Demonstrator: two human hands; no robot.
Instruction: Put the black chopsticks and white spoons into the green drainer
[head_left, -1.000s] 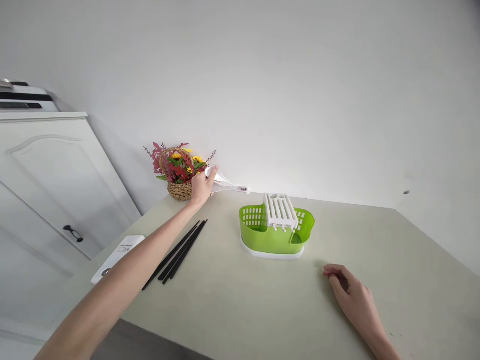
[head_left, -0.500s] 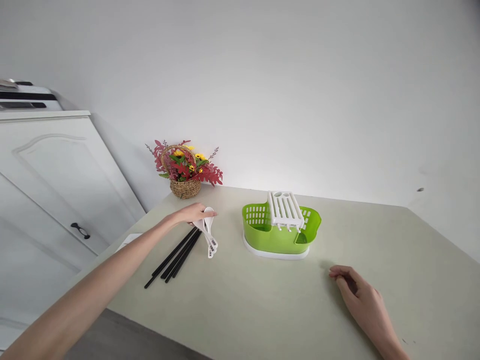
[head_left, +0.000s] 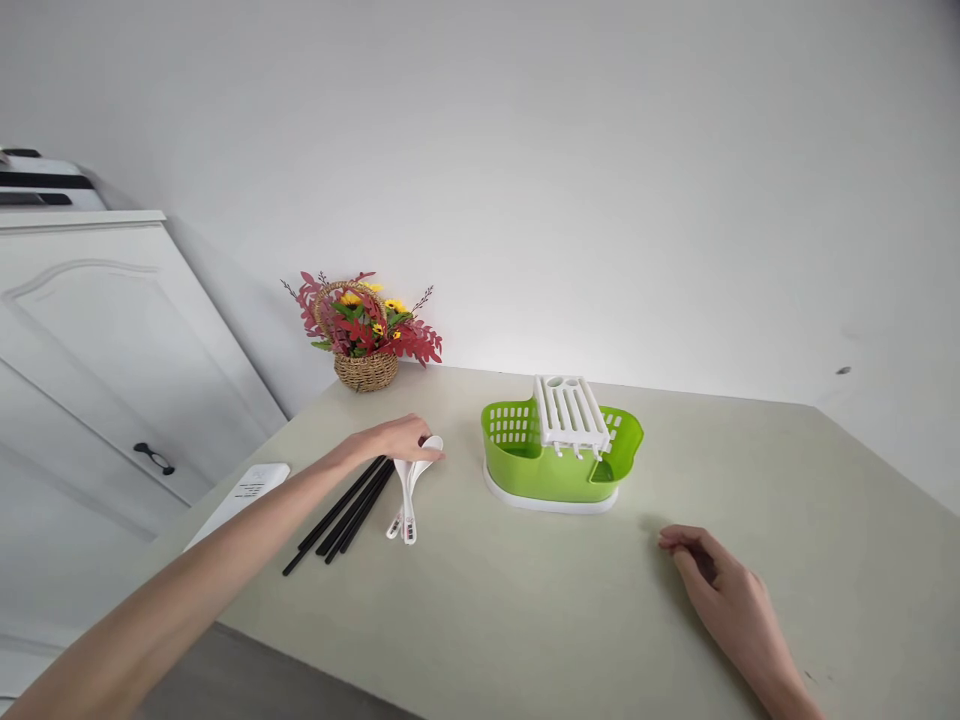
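Note:
A bunch of white spoons point(head_left: 406, 495) is in my left hand point(head_left: 403, 437), its fingers closed around them near the bowls. Their handles point toward me over the table, with small dark labels at the ends. Just left of the spoons, several black chopsticks point(head_left: 352, 515) lie side by side. My right hand point(head_left: 716, 590) rests on the table at the right, fingers curled in, with nothing seen in them. Between my hands stands a green plastic basket point(head_left: 525, 478) on a white base, bridged by a white slotted rack point(head_left: 574, 432) with small hooks.
A wicker basket of artificial flowers point(head_left: 366, 372) stands at the table's back left corner. Partly behind my left forearm lies a flat white object point(head_left: 251, 487) with printing. A white cabinet point(head_left: 97, 370) is at the left, and a wall runs behind the table point(head_left: 525, 610).
My left hand has moved slightly right and toward me with the spoons, whose handles have swung to point more straight at me. My right hand stays in place. The view has shifted a little.

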